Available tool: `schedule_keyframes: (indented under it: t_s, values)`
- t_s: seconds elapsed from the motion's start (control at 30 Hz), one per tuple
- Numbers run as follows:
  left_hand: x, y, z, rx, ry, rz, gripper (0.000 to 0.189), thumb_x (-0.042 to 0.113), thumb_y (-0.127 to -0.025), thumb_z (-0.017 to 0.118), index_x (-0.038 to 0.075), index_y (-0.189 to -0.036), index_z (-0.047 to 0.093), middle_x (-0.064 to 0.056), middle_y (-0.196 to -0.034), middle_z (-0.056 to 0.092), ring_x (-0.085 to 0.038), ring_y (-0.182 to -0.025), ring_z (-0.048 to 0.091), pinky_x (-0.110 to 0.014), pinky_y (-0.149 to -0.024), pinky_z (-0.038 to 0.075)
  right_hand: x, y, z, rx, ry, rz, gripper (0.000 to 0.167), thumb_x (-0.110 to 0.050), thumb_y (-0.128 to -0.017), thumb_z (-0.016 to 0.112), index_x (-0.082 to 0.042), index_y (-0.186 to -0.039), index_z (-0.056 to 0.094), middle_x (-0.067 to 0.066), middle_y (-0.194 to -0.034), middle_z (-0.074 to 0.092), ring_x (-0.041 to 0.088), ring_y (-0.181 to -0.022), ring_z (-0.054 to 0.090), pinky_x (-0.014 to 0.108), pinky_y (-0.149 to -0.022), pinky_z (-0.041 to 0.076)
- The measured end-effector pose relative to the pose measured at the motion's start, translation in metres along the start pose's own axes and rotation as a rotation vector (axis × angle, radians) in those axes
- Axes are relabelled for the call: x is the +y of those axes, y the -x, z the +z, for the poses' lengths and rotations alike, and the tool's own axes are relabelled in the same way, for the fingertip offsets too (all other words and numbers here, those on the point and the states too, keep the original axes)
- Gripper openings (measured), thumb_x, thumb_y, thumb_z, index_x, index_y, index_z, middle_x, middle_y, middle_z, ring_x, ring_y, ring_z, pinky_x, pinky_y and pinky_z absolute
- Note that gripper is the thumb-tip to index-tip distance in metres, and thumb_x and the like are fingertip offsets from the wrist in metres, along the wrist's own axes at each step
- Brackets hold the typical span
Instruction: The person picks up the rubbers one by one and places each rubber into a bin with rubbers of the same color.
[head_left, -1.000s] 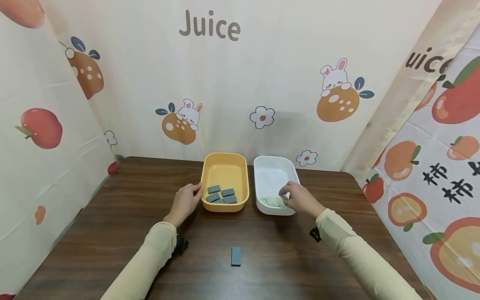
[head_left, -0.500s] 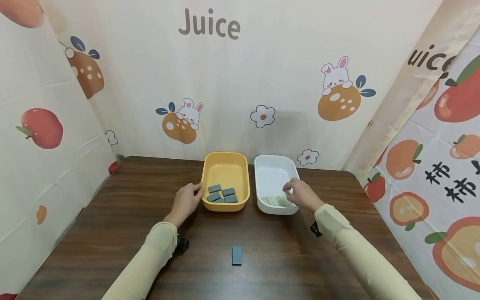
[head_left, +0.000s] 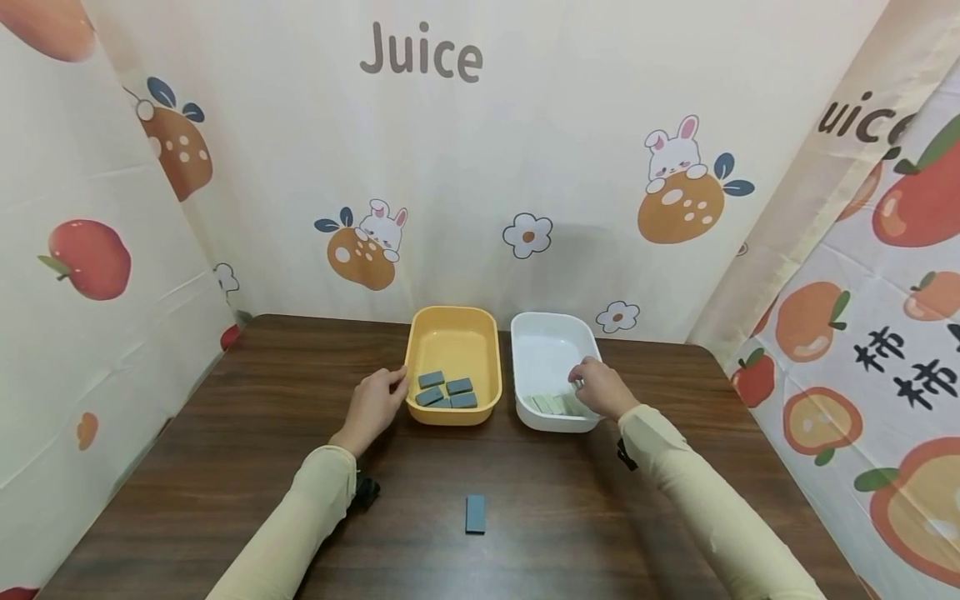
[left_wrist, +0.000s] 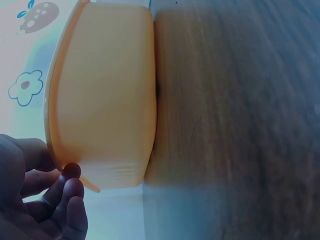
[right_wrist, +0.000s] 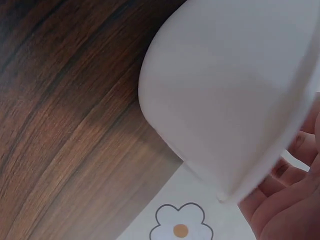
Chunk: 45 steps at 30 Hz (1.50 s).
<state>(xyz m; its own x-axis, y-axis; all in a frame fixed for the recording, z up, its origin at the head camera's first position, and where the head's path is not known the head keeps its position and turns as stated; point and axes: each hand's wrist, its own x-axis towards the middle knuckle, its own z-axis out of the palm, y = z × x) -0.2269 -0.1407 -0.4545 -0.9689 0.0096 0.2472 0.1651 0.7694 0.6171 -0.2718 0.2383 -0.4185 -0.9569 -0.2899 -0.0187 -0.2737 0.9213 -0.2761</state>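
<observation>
My left hand (head_left: 372, 408) pinches the left rim of a yellow plastic bin (head_left: 450, 343), as the left wrist view also shows. Several dark blue-grey blocks (head_left: 463, 401) lie in the near part of that bin. To its right stands a white bin (head_left: 542, 350) with a row of pale green blocks (head_left: 551, 405) along its near end. Reaching over the white bin's right rim, my right hand (head_left: 606, 390) has curled fingers, with a small pale green block (head_left: 578, 384) partly showing at the fingertips. The white bin's wall hides the fingertips in the right wrist view.
One blue-grey block (head_left: 475, 514) lies alone on the dark wooden table (head_left: 555, 517), in front of the bins. A printed curtain (head_left: 465, 167) hangs right behind the table's back edge, and more fabric closes off both sides.
My right hand has shifted slightly right, from over the pale green blocks toward the white bin's right wall. The left hand keeps its hold on the yellow bin's rim.
</observation>
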Motion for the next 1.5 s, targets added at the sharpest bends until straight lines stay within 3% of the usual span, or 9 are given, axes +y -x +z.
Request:
schedule_keyframes:
  t_s: [0.23, 0.5, 0.67, 0.8, 1.07, 1.5]
  values:
    - [0.002, 0.000, 0.001, -0.002, 0.003, 0.001, 0.035, 0.016, -0.095, 0.060, 0.002, -0.126, 0.064, -0.010, -0.079, 0.060, -0.017, -0.059, 0.044, -0.027, -0.055, 0.038, 0.000, -0.008, 0.007, -0.008, 0.044, 0.033, 0.025, 0.005, -0.083, 0.055, 0.004, -0.102, 0.072, 0.017, -0.098, 0.063, 0.028, -0.084, 0.061, 0.046, -0.084, 0.052]
    - [0.005, -0.001, 0.000, -0.013, -0.010, 0.001, 0.035, 0.016, -0.095, 0.060, 0.002, -0.127, 0.064, -0.010, -0.080, 0.061, -0.017, -0.059, 0.044, -0.027, -0.055, 0.038, 0.001, -0.013, 0.016, -0.011, 0.173, 0.006, 0.020, 0.006, -0.083, 0.055, 0.004, -0.093, 0.072, 0.018, -0.091, 0.066, 0.029, -0.081, 0.063, 0.046, -0.082, 0.053]
    - [0.006, -0.001, 0.002, -0.021, -0.004, -0.009, 0.035, 0.016, -0.095, 0.060, 0.003, -0.128, 0.063, -0.009, -0.080, 0.061, -0.017, -0.059, 0.044, -0.026, -0.055, 0.038, 0.002, -0.016, 0.021, -0.036, 0.176, 0.043, 0.019, 0.003, -0.085, 0.053, 0.002, -0.090, 0.072, 0.016, -0.092, 0.068, 0.028, -0.080, 0.062, 0.046, -0.081, 0.052]
    - [0.006, -0.001, 0.002, -0.021, 0.007, -0.013, 0.035, 0.016, -0.095, 0.060, 0.003, -0.128, 0.063, -0.010, -0.081, 0.061, -0.017, -0.059, 0.045, -0.027, -0.055, 0.039, 0.002, -0.018, 0.023, -0.037, 0.188, 0.020, 0.022, 0.003, -0.085, 0.051, 0.002, -0.093, 0.071, 0.019, -0.095, 0.069, 0.032, -0.085, 0.065, 0.048, -0.084, 0.051]
    - [0.006, -0.001, 0.000, -0.017, 0.011, -0.012, 0.035, 0.016, -0.095, 0.060, 0.003, -0.128, 0.063, -0.010, -0.081, 0.061, -0.017, -0.059, 0.045, -0.027, -0.055, 0.039, 0.000, -0.016, 0.017, -0.002, 0.093, 0.031, 0.030, 0.003, -0.084, 0.051, 0.004, -0.109, 0.067, 0.022, -0.103, 0.065, 0.034, -0.094, 0.063, 0.049, -0.091, 0.049]
    - [0.005, 0.001, -0.003, -0.006, -0.012, -0.006, 0.035, 0.015, -0.094, 0.061, 0.002, -0.126, 0.064, -0.010, -0.079, 0.060, -0.017, -0.059, 0.045, -0.027, -0.054, 0.038, -0.011, 0.006, -0.002, 0.167, -0.054, 0.039, 0.024, -0.012, -0.090, 0.057, 0.001, -0.105, 0.070, 0.017, -0.094, 0.065, 0.029, -0.082, 0.062, 0.045, -0.073, 0.051]
